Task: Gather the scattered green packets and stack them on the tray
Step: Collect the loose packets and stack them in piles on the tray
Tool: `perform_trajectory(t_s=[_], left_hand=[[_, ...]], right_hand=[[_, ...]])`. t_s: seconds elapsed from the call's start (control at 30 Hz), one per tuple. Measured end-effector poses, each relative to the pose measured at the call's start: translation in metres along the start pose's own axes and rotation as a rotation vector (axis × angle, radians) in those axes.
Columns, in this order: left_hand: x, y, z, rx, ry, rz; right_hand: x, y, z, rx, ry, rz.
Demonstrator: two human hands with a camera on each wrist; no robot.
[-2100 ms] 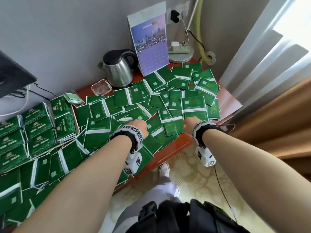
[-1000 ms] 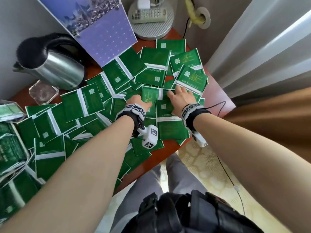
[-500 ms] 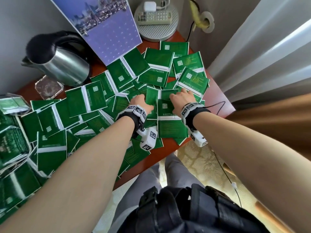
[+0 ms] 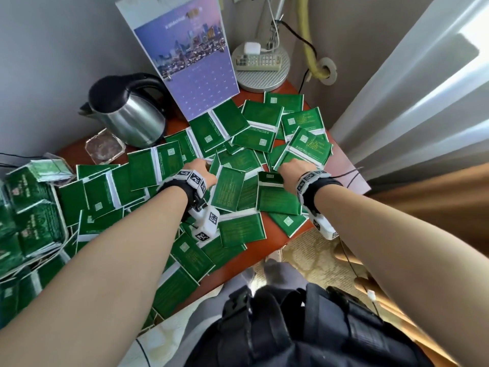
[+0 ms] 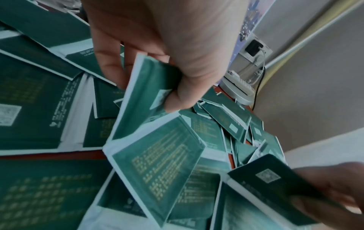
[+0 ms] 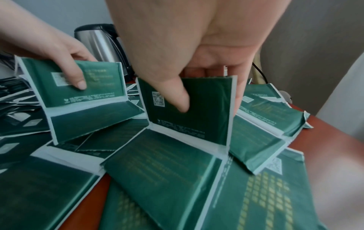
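Many green packets (image 4: 240, 229) with white seams lie overlapping across the red-brown table (image 4: 352, 168). My left hand (image 4: 198, 169) pinches the raised half of a folded double packet (image 5: 141, 96) between thumb and fingers; its other half still lies on the heap. Just to the right, my right hand (image 4: 291, 165) pinches another double packet (image 6: 193, 112) the same way, with the thumb on its front. The tray (image 4: 63, 229) at the far left holds stacked packets (image 4: 31, 221).
A steel kettle (image 4: 129, 117), a glass ashtray (image 4: 105, 149), a standing calendar (image 4: 190, 67) and a round lamp base with a remote (image 4: 260, 66) line the back of the table. Curtains hang at the right. The table's front edge (image 4: 238, 268) is near my legs.
Both hands lay on the packets before; now each has pinched a packet and lifted one half upright. The hands have drawn slightly apart.
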State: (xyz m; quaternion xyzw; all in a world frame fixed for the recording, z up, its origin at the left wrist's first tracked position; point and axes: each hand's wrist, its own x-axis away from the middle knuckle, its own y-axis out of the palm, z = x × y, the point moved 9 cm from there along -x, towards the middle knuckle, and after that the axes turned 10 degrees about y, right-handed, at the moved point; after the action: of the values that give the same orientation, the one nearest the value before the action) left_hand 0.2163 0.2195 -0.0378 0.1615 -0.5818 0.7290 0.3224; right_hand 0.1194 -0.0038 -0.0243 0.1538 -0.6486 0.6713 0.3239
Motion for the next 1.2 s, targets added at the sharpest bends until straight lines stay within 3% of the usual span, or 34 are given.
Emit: perform_trajectory(t_s=[0.17, 0.33, 0.47, 0.6, 0.83, 1.2], left_hand=[[0.009, 0.013, 0.017, -0.132, 0.09, 0.016], [0.019, 0.057, 0.037, -0.269, 0.173, 0.09], [0.023, 0.087, 0.033, -0.261, 0.193, 0.122], [0.021, 0.1, 0.033, -0.287, 0.199, 0.126], [0.018, 0.103, 0.043, -0.348, 0.183, 0.179], [0.029, 0.105, 0.036, -0.283, 0.244, 0.275]], right_hand=[[0.008, 0.02, -0.006, -0.025, -0.006, -0.027], [0.01, 0.053, -0.014, -0.054, -0.055, 0.019], [0.015, 0.085, -0.023, 0.008, -0.06, -0.019], [0.019, 0.109, -0.033, -0.056, -0.014, 0.083], [0.014, 0.114, -0.041, -0.133, 0.06, 0.247], [0.014, 0.106, -0.035, -0.227, 0.008, 0.185]])
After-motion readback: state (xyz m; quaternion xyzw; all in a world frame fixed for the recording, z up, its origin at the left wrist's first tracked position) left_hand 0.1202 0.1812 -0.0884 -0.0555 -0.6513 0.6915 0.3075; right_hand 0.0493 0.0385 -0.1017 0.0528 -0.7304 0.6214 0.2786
